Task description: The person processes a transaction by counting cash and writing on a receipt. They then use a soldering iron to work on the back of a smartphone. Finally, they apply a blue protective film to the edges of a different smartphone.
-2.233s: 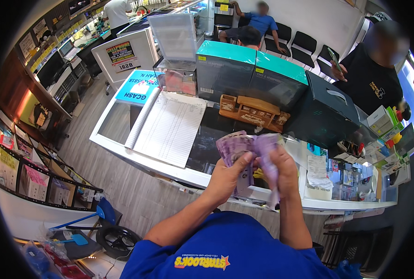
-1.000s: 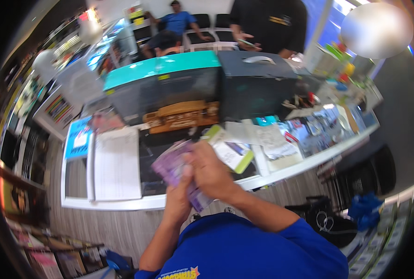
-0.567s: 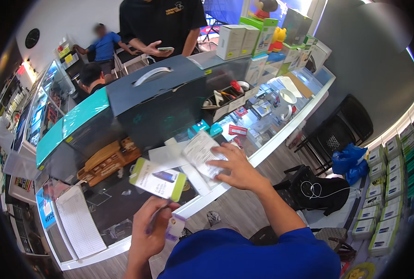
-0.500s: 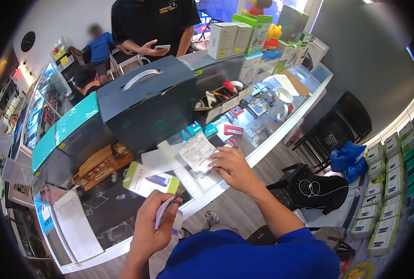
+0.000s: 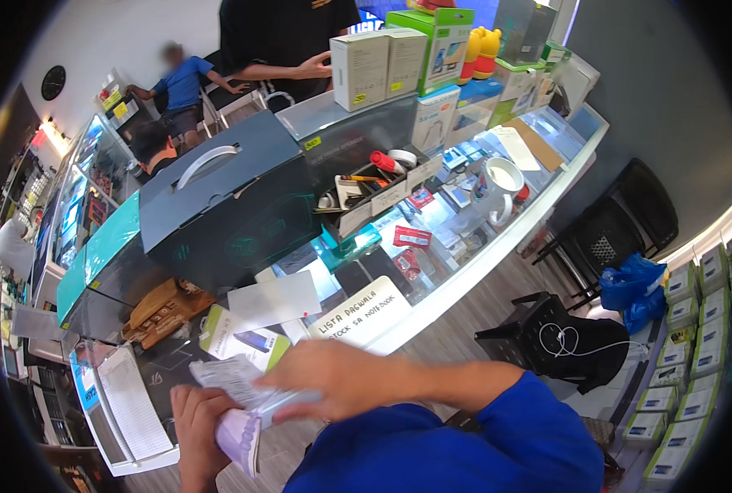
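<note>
My left hand (image 5: 197, 427), low at the counter's near edge, is closed around folded purple notes (image 5: 238, 440) that look like banknotes. Above them fans a crumpled white receipt (image 5: 228, 376), smeared by motion. My right hand (image 5: 329, 378) reaches across from the right, its thumb and fingers pinching the receipt beside the notes; blur hides the exact grip. Just beyond my hands lies a white and green boxed package (image 5: 242, 338) with a dark device pictured on it. A white card with handwriting (image 5: 362, 312) lies to its right.
A large dark box with a white handle (image 5: 226, 189) stands on the glass counter. Right of it are a tray of pens and tape (image 5: 370, 193) and a white mug (image 5: 501, 185). A ruled sheet (image 5: 131, 403) lies left. Across the counter stands a person (image 5: 288, 41).
My right hand has lifted the receipt off the counter and carried it left to the notes in my left hand, uncovering the handwritten card. My left hand has moved left and down.
</note>
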`<state>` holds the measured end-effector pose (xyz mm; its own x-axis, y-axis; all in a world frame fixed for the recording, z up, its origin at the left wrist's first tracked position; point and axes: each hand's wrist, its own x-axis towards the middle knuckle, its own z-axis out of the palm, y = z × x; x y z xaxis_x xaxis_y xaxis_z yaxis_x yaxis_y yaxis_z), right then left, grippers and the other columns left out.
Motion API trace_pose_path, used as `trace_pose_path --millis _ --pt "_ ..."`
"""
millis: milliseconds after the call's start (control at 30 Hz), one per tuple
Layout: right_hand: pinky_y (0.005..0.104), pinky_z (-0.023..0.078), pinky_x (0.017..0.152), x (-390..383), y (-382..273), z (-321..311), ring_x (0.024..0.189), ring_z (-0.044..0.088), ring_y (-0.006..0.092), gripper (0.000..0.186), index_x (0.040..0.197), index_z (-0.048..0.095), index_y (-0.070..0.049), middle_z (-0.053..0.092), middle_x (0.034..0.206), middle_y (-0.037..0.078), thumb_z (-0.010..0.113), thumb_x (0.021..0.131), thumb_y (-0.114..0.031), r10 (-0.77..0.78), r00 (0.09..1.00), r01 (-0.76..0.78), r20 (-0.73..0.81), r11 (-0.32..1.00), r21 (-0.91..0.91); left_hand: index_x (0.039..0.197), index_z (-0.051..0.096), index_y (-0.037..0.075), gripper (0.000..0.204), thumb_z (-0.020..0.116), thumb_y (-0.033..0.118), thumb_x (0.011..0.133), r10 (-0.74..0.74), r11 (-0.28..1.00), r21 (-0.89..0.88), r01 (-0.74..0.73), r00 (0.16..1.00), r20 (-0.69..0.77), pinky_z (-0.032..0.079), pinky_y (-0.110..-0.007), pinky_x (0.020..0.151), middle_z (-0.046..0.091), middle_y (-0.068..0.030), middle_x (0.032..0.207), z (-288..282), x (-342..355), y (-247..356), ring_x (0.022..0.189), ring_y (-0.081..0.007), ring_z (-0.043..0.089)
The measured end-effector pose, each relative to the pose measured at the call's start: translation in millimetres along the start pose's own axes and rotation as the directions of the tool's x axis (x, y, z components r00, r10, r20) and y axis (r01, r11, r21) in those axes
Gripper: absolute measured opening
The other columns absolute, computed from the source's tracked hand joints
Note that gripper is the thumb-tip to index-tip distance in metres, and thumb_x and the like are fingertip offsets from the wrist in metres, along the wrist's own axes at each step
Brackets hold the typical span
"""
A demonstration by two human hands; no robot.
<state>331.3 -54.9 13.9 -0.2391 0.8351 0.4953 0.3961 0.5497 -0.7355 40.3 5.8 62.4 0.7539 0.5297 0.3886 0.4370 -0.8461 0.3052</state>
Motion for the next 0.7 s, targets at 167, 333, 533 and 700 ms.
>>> trace_pose_path --millis 167,333,533,700 --pt "0.035 0.06 0.086 18.7 75.7 -114.2 0.099 0.075 0.0263 0.03 0.126 0.078 -0.007 0.079 0.111 0.013 0.076 0.1 -0.023 -0.027 0.9 -0.217 -0.435 0.838 -0.501 0.099 0.066 0.008 0.024 0.076 0.007 0.077 -0.194 0.936 0.266 0.228 0.97 -0.149 0.046 -0.052 0.1 0.069 -0.0118 0.103 -6.3 -68.4 -21.7 0.106 -0.0373 0.062" --pt "0.0314 0.058 0.083 -7.5 85.9 -209.6 0.094 0.072 0.0134 0.032 0.127 0.076 0.0 0.079 0.107 0.008 0.074 0.105 -0.023 0.282 0.648 -0.519 -0.708 0.844 -0.139 0.104 0.07 0.008 0.027 0.078 0.008 0.078 -0.396 0.894 0.235 0.382 0.918 0.011 0.047 -0.048 0.102 0.075 -0.0097 0.124 17.5 -125.1 -53.7 0.112 -0.0367 0.063" --pt "0.0258 0.049 0.079 -13.7 69.1 -186.1 0.084 0.061 0.0101 0.029 0.119 0.077 0.002 0.071 0.096 0.002 0.071 0.108 -0.025 0.331 0.753 -0.343 -0.569 0.935 0.09 0.108 0.074 0.01 0.032 0.085 0.014 0.077 -0.471 0.854 0.253 0.455 0.882 0.004 0.051 -0.047 0.101 0.075 -0.0075 0.133 6.6 -154.6 -55.7 0.112 -0.0329 0.065" --pt "0.0259 0.047 0.071 -7.7 58.7 -79.6 0.079 0.061 0.0094 0.026 0.108 0.075 0.004 0.071 0.09 0.005 0.07 0.107 -0.022 0.432 0.861 -0.34 -0.269 0.882 0.326 0.118 0.071 0.017 0.043 0.084 0.013 0.078 -0.375 0.911 0.226 0.344 0.921 0.109 0.047 -0.042 0.104 0.072 -0.0005 0.141 -8.9 -154.6 -79.0 0.117 -0.0284 0.066"
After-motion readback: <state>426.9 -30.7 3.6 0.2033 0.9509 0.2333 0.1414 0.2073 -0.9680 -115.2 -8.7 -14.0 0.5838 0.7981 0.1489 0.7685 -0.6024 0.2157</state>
